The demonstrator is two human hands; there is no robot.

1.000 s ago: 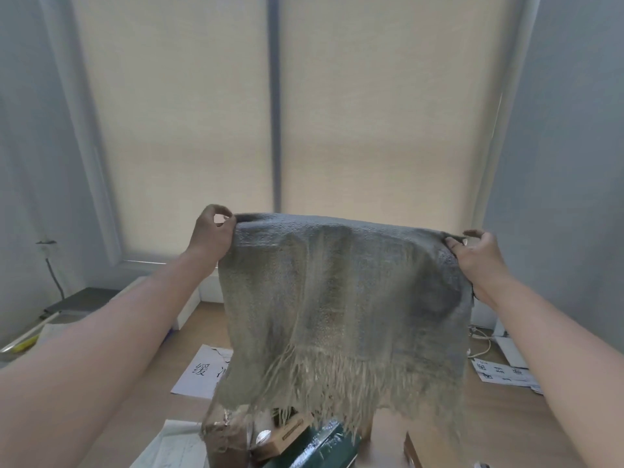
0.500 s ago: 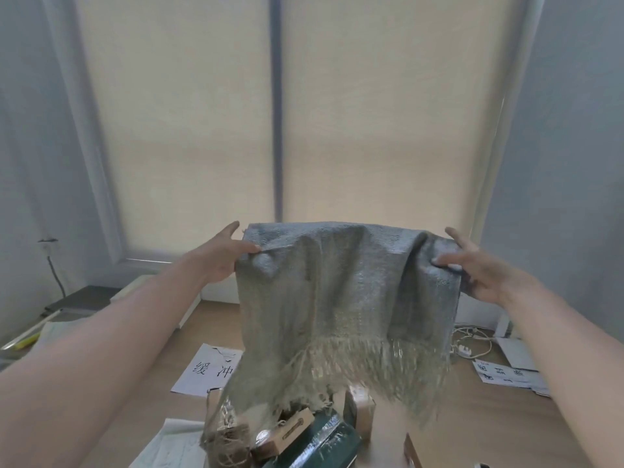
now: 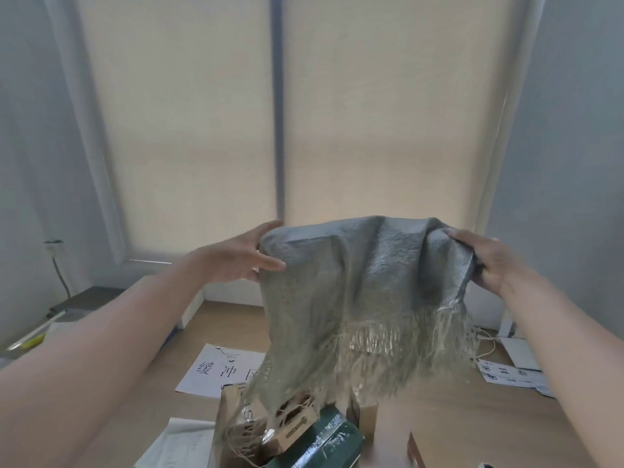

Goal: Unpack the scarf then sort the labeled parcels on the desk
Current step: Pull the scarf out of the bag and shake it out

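Observation:
A grey-green fringed scarf (image 3: 354, 292) hangs in the air above the desk, folded over so its fringe dangles onto the parcels. My left hand (image 3: 243, 258) pinches its left top edge between thumb and straight fingers. My right hand (image 3: 486, 261) grips the bunched right top edge. Below the fringe sit several parcels: brown cardboard boxes (image 3: 236, 410), a small tan labelled box (image 3: 290, 430) and a dark green wrapped parcel (image 3: 324, 444). The scarf hides part of them.
A wooden desk (image 3: 456, 417) carries a white paper sign with printed characters (image 3: 219, 369) on the left and another printed sign (image 3: 506, 374) on the right. White cables (image 3: 486, 346) lie at the right. A closed window blind (image 3: 371, 113) fills the background.
Both hands have come closer together and lower, so the scarf's top edge now sags and bunches. My left hand's grip went from a fist to a flat pinch.

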